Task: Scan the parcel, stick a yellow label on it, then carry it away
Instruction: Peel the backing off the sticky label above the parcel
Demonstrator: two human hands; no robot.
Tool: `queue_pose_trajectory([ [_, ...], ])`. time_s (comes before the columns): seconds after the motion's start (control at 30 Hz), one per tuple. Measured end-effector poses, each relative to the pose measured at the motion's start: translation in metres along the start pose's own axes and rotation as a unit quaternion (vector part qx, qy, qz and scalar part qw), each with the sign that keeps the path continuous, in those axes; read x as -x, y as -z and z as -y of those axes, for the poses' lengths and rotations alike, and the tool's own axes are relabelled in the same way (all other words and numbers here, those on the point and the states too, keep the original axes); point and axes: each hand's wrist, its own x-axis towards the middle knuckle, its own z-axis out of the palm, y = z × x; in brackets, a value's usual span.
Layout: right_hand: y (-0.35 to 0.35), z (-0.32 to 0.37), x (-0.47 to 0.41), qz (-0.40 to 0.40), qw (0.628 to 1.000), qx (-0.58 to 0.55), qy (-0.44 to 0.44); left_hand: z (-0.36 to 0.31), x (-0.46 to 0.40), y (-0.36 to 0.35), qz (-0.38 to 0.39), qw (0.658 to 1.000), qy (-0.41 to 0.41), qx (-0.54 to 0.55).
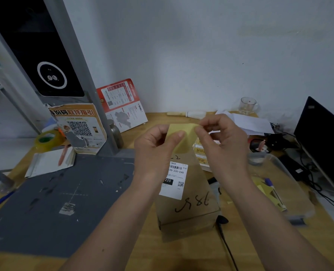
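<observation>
Your left hand (158,141) and right hand (219,137), fingers curled, pinch the yellow label (181,137) at opposite edges above the parcel (189,194). The parcel lies flat on the worktop (181,255), its long axis running away from you.

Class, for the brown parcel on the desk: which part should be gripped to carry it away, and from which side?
Grip the parcel by its two long side walls, one hand from each side. It lies flat and long, and the top carries the white label.
</observation>
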Motion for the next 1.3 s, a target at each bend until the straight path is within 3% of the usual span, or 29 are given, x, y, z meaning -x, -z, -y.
queue_pose_trajectory([
  [0.17, -0.002, 0.000, 0.003, 0.032, 0.994, 0.069, 0.076, 0.001, -0.001, -0.003, 0.049, 0.995, -0.057, -0.069],
  [0.3, -0.001, 0.002, 0.002, 0.040, 0.997, 0.035, 0.049, 0.002, -0.001, -0.004, 0.066, 0.993, -0.058, -0.084],
  [0.47, 0.000, 0.002, 0.000, 0.029, 1.000, -0.005, 0.008, -0.001, 0.000, -0.004, 0.018, 0.997, -0.036, -0.059],
  [0.63, -0.001, -0.001, 0.001, -0.004, 1.000, -0.019, -0.014, -0.001, 0.001, -0.006, -0.082, 0.979, -0.075, -0.169],
  [0.87, -0.003, 0.002, 0.004, 0.003, 0.996, -0.081, -0.028, 0.002, 0.006, -0.012, 0.032, 0.996, -0.062, -0.060],
  [1.3, -0.002, 0.004, -0.004, 0.033, 0.984, -0.160, -0.073, 0.000, 0.006, -0.010, 0.039, 0.994, -0.094, -0.037],
])
